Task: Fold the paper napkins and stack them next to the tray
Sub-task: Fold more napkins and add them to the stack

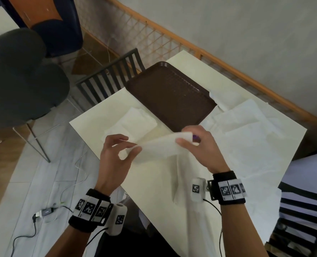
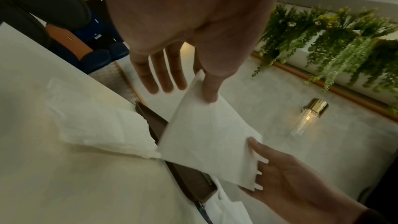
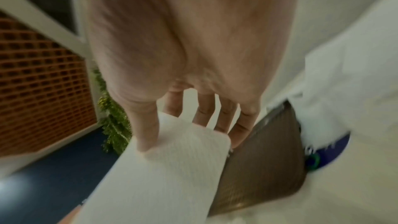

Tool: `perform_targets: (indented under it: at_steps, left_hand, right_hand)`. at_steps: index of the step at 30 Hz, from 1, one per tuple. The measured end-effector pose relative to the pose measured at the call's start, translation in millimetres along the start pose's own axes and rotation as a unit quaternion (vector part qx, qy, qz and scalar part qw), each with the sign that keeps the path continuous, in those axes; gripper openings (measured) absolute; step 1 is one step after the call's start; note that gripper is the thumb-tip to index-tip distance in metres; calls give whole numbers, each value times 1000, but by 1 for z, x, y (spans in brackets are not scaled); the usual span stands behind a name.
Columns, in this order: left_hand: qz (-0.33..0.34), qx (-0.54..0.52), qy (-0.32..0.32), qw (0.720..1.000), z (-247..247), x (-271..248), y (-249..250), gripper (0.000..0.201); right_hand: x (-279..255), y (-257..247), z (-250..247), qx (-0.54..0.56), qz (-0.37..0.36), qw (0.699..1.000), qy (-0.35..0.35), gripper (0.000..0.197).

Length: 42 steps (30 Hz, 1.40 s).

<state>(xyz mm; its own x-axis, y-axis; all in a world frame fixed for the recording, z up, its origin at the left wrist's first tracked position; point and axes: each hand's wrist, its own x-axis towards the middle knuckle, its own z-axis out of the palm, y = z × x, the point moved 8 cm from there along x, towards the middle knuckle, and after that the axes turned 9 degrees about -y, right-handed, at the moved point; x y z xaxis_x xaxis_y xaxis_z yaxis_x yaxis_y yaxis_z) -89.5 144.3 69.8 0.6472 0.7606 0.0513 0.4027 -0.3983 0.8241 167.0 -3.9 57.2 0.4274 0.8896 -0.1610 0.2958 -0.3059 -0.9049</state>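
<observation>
Head view: both hands hold one white paper napkin [image 1: 159, 145] in the air above the cream bench [image 1: 102, 115], just in front of the brown tray [image 1: 170, 95]. Left hand [image 1: 115, 156] pinches the napkin's left end btwn thumb and curled fingers; right hand [image 1: 200, 145] pinches the right end, thumb on the near side, fingers behind. Folded napkins [image 1: 133, 121] lie stacked on the bench just left of the tray, touching or nearly touching its edge. Unfolded napkins [image 1: 246, 115] lie spread to the tray's right. A dark slatted chair [image 1: 109, 76] stands beyond the bench.

Left wrist view: left hand [image 2: 193, 28] has the thumb pressed on the napkin [image 2: 206, 134] corner, other fingers [image 2: 159, 74] nearly straight and spread. Right hand [image 2: 290, 181] grips the opposite edge. Tray [image 2: 189, 178] and folded stack [image 2: 103, 129] below.

Right wrist view (blurry): right hand [image 3: 189, 40], thumb on top of the napkin [image 3: 168, 168], fingers [image 3: 224, 117] behind it; tray [image 3: 264, 159] beneath.
</observation>
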Motion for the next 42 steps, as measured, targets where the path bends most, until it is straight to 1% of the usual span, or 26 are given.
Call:
perform_targets:
  at_steps: [2, 3, 5, 6, 9, 12, 14, 15, 17, 18, 20, 22, 24, 26, 27, 28, 29, 31, 33, 35, 36, 37, 38, 39, 40, 42]
  left_hand:
    - [-10, -11, 12, 1000, -13, 9, -10, 2]
    - [-20, 1, 27, 999, -18, 15, -18, 5]
    - [-49, 21, 63, 997, -28, 30, -41, 7]
    - [-63, 27, 75, 995, -30, 37, -53, 12]
    - [-78, 84, 64, 991, -26, 60, -86, 21]
    - [-88, 177, 6, 980, -12, 76, -116, 13]
    - [-125, 226, -28, 966, -2, 79, -131, 7]
    - [-150, 237, -33, 959, 2, 78, -137, 9]
    - [-176, 242, -29, 954, 5, 70, -137, 17]
    - [-174, 246, -20, 954, 5, 66, -132, 21]
    - [-148, 242, -1, 959, 9, 54, -117, 24]
    - [-122, 222, -8, 967, 24, 38, -104, 21]
    - [-101, 199, -48, 973, 52, 22, -97, 17]
    - [-70, 172, -105, 977, 86, 6, -87, 20]
    - [-50, 161, -130, 977, 104, -1, -78, 22]
    - [-31, 146, -152, 977, 120, -8, -69, 22]
    - [-24, 128, -172, 977, 134, -14, -59, 20]
    - [-23, 66, -202, 977, 158, -24, -43, 19]
    - [-33, -11, -213, 976, 171, -29, -27, 36]
    - [-48, -87, -210, 973, 174, -27, -8, 56]
    - [-54, -128, -205, 969, 174, -23, 1, 56]
    - [-54, -155, -197, 966, 172, -20, 9, 47]
    - [-50, -165, -186, 967, 168, -15, 16, 31]
    - [-38, -161, -170, 971, 161, -11, 26, 22]
    - [-30, -162, -156, 974, 155, -6, 31, 27]
    - [-32, -177, -129, 975, 138, 0, 37, 33]
  right_hand:
    - [26, -7, 17, 70, -1, 997, -13, 28]
    - [42, -8, 29, 80, 0, 997, -19, 38]
    - [76, -8, 50, 39, 3, 999, -2, 52]
    - [93, -7, 57, 7, 7, 1000, 17, 54]
    - [137, -5, 83, -62, 19, 997, 33, 47]
    - [165, 2, 112, -163, 10, 987, 7, 34]
    - [170, 11, 125, -231, 22, 972, -20, 30]
    - [169, 16, 127, -247, 31, 968, -27, 30]
    - [159, 19, 120, -255, 33, 966, -26, 37]
    - [150, 16, 112, -250, 26, 968, -21, 38]
    - [125, 15, 90, -237, 3, 971, -18, 31]
    - [94, 25, 63, -249, -6, 968, -25, 25]
    - [62, 53, 33, -280, 44, 958, -39, 30]
    - [32, 88, 13, -336, 122, 930, -85, 44]
    - [19, 101, 8, -361, 145, 914, -113, 46]
    - [10, 111, 7, -373, 154, 906, -126, 41]
    - [2, 117, 6, -369, 154, 907, -129, 32]
    - [-9, 118, 4, -334, 142, 925, -116, 20]
    - [-16, 106, -3, -290, 85, 950, -80, 14]
    - [-23, 82, -10, -231, 2, 971, -61, 10]
    - [-28, 67, -14, -193, -29, 979, -60, 10]
    - [-32, 51, -18, -160, -50, 985, -51, 9]
    - [-36, 34, -24, -133, -61, 989, -35, 8]
    - [-39, 24, -31, -111, -65, 992, -15, 7]
    - [-39, 16, -37, -93, -60, 994, -9, 7]
    - [-39, 18, -41, -52, -9, 998, -45, 29]
